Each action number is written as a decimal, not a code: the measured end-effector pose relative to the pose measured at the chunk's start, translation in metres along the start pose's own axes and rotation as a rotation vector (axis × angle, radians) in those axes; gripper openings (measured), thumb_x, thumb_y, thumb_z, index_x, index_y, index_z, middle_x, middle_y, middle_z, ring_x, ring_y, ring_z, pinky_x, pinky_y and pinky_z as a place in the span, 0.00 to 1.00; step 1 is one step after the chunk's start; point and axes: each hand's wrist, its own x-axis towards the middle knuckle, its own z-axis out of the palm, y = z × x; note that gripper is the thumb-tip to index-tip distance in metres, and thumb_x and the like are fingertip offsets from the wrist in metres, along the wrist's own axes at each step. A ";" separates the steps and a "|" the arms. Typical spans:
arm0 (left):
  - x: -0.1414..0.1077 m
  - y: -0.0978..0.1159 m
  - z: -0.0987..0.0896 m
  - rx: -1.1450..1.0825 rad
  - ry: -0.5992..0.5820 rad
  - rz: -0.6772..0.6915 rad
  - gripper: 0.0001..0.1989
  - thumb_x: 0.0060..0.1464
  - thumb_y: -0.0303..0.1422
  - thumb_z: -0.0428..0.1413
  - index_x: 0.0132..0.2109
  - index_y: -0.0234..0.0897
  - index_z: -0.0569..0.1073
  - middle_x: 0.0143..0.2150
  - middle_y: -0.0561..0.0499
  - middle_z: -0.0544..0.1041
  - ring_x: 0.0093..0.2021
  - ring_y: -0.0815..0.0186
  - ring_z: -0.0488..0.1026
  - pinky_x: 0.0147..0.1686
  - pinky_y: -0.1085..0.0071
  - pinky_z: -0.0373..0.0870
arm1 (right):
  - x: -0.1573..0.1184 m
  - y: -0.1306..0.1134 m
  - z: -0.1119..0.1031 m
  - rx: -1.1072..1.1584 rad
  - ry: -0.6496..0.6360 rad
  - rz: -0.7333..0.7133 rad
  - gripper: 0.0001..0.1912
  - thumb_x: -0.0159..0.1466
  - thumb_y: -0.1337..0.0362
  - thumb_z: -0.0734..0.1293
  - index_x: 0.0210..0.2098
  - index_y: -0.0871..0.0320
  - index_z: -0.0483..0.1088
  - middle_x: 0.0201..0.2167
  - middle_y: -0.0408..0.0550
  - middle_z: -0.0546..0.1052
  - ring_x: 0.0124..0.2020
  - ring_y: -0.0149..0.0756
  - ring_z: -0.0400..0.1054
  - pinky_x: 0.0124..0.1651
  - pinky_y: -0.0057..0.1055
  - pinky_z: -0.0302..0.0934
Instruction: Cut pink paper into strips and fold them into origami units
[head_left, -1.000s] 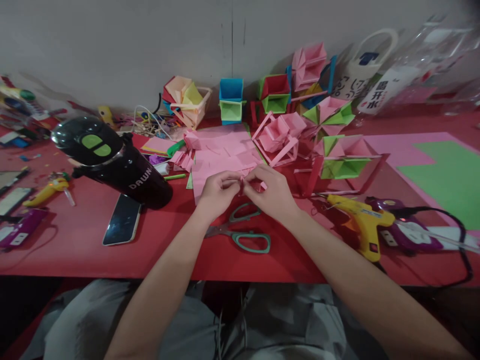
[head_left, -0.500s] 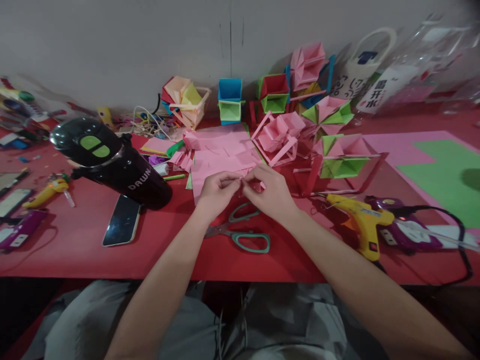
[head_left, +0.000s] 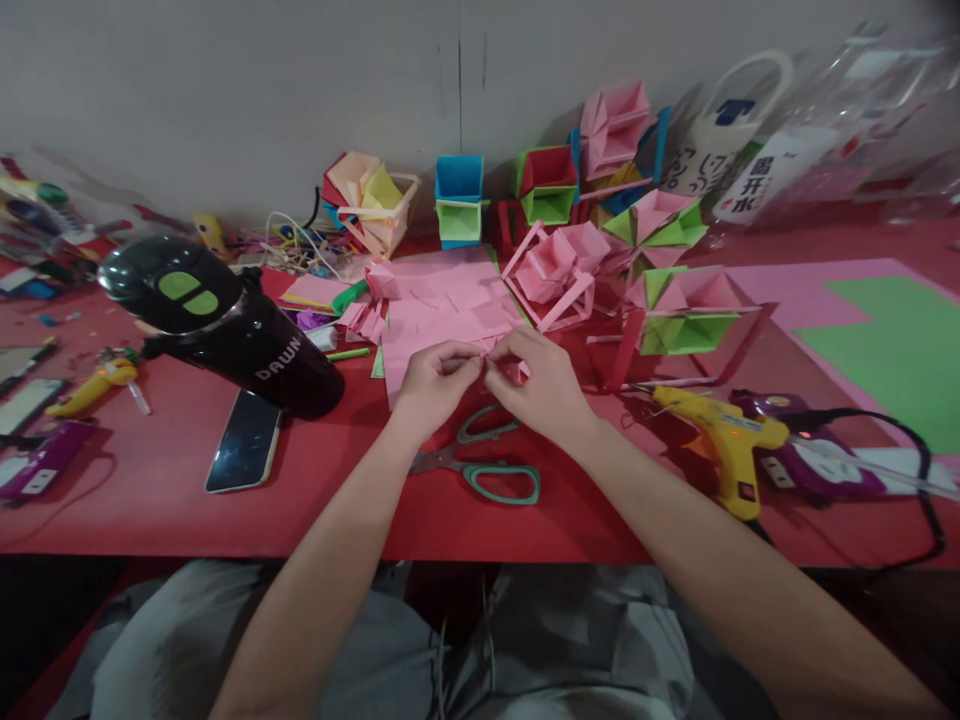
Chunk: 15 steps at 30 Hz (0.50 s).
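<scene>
Your left hand [head_left: 435, 385] and right hand [head_left: 544, 385] are close together over the near edge of the pink sheets [head_left: 435, 285], each with thumb and fingertips pinched on a small pink paper piece [head_left: 483, 357]. The piece sits between the two sets of fingertips, raised above the red surface [head_left: 330, 525]. For sound work, pinch near the edges, line them up before pressing, and run a nail along any crease; paper this narrow will probably buckle if the hands pull unevenly. Steady both wrists and use light finger pressure only. The scissors [head_left: 491, 468] lie just below the hands, so your wrists should be lifted clear of them, and your right forearm should be given room from the yellow glue gun [head_left: 724, 435], which may be hot. Findings on visibility: most of the pink paper piece is covered by your fingers, so its shape, folds and any glue cannot be confirmed. A pink patch shows through the gap in the right hand; whether it belongs to the same piece is unclear. The left wrist and forearm hide part of the scissors' blades. The clear bottles [head_left: 847, 110] at upper right are blurred, and the clutter at the far left is cut off by the frame.
</scene>
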 end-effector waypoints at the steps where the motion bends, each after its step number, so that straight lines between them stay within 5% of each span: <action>1: 0.000 0.000 0.000 0.001 -0.001 0.003 0.07 0.51 0.33 0.62 0.38 0.35 0.80 0.36 0.49 0.82 0.37 0.66 0.79 0.41 0.69 0.76 | 0.000 0.000 0.000 0.001 0.000 -0.002 0.08 0.57 0.73 0.65 0.28 0.54 0.63 0.29 0.45 0.71 0.33 0.39 0.66 0.38 0.36 0.61; 15: -0.001 0.002 0.001 0.115 0.019 0.106 0.10 0.53 0.29 0.60 0.43 0.35 0.81 0.43 0.45 0.84 0.44 0.62 0.81 0.48 0.67 0.78 | 0.000 0.000 0.001 0.000 -0.013 -0.001 0.08 0.57 0.73 0.65 0.28 0.54 0.64 0.29 0.46 0.71 0.34 0.40 0.67 0.39 0.37 0.61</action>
